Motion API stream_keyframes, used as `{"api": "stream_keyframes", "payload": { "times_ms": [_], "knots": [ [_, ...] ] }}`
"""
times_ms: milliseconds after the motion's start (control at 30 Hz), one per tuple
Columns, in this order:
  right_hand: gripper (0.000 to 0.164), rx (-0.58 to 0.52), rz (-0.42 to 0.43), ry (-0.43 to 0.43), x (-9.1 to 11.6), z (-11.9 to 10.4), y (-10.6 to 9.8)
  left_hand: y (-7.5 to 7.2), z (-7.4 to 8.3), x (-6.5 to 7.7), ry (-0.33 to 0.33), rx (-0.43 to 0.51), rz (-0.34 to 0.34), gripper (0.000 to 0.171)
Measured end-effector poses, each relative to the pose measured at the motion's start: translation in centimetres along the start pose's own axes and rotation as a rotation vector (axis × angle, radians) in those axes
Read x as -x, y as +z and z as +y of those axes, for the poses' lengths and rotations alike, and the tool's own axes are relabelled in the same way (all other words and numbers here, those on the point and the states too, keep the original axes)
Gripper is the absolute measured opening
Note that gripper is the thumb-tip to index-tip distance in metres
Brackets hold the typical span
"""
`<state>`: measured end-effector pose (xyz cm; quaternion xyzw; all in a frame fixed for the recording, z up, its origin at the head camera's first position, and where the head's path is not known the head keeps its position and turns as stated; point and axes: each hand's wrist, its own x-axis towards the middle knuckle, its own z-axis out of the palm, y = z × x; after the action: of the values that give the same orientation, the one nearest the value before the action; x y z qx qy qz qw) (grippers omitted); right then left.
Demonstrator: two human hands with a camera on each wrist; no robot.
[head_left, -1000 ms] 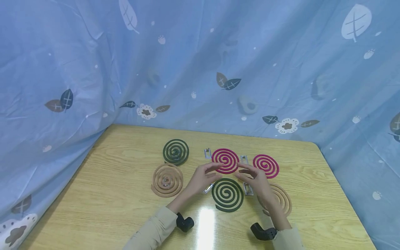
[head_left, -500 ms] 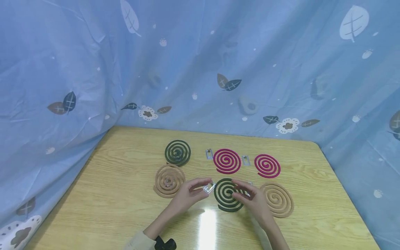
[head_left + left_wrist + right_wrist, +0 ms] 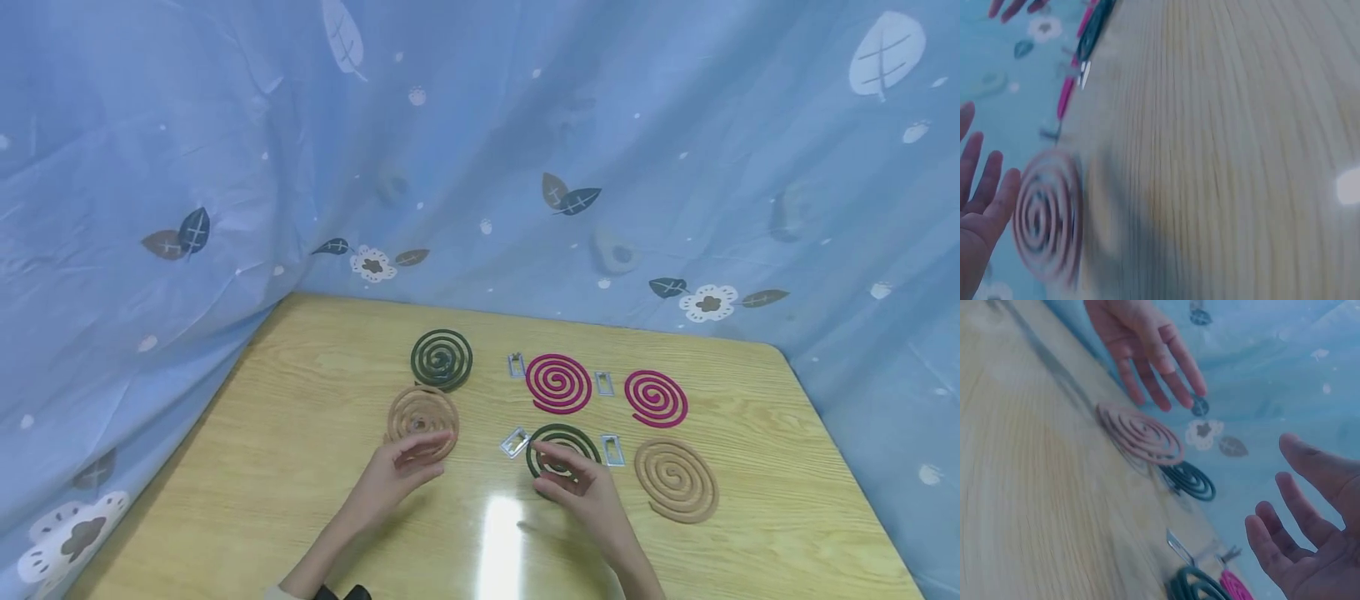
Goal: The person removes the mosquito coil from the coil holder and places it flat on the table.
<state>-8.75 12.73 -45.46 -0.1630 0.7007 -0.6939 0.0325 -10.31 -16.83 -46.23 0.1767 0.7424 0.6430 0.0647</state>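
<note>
My left hand [image 3: 397,475] hovers by the near edge of a tan mosquito coil [image 3: 401,408], its fingers apart and holding nothing. In the right wrist view this tan coil [image 3: 1141,434] appears raised off the table. A dark green coil [image 3: 442,360] sits just behind it; a bit of metal shows in the middle of each. My right hand [image 3: 581,487], loosely spread and holding nothing, is above another dark green coil [image 3: 564,429] and hides part of it. A metal coil stand [image 3: 515,442] lies left of that coil, and another stand [image 3: 612,450] lies right of it.
Toward the back lie a magenta coil [image 3: 558,383] and a second magenta coil [image 3: 656,398]. Metal stands flank the first: one stand [image 3: 517,365] left, one stand [image 3: 604,383] right. A flat tan coil [image 3: 677,481] lies at right. Blue curtain [image 3: 480,167] borders the wooden table [image 3: 315,392].
Both hands have drawn back toward the near side and left, away from the middle magenta coil. The left hand has come to the left tan coil. The view has shifted slightly; the coils stay put.
</note>
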Motion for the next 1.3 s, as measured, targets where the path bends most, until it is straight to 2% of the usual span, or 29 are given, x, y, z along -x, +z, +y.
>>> {"api": "stream_keyframes", "payload": {
  "times_ms": [133, 300, 400, 567, 700, 967, 1167, 1300],
  "knots": [
    [0.043, -0.022, -0.046, -0.012, -0.7, 0.4, 1.4, -2.3, -0.1, 1.2, 0.027, -0.038, 0.088, 0.043],
    [0.045, -0.035, -0.079, 0.032, -2.0, 0.9, 3.3, -4.6, -0.3, 1.9, -0.019, -0.076, 0.157, 0.040],
    [0.047, -0.014, -0.087, 0.072, -3.1, 1.2, 4.3, -5.4, -0.7, 1.3, -0.044, -0.072, 0.155, 0.043],
    [0.049, 0.050, -0.129, 0.124, -4.8, 2.1, 5.6, -6.4, -1.8, 0.1, -0.066, -0.128, 0.169, 0.046],
    [0.051, 0.119, -0.145, 0.121, -5.8, 2.6, 6.3, -6.9, -2.3, -0.6, -0.089, -0.179, 0.164, 0.048],
    [0.049, 0.195, -0.134, 0.088, -7.2, 3.4, 7.2, -7.1, -2.9, -1.3, -0.071, -0.287, 0.148, 0.049],
    [0.044, 0.258, -0.113, 0.060, -7.5, 3.5, 7.7, -7.0, -3.5, -1.4, -0.067, -0.261, 0.127, 0.054],
    [0.041, 0.260, -0.092, 0.068, -7.5, 3.5, 7.9, -7.1, -3.8, -1.6, -0.081, -0.243, 0.122, 0.054]
  ]
}}
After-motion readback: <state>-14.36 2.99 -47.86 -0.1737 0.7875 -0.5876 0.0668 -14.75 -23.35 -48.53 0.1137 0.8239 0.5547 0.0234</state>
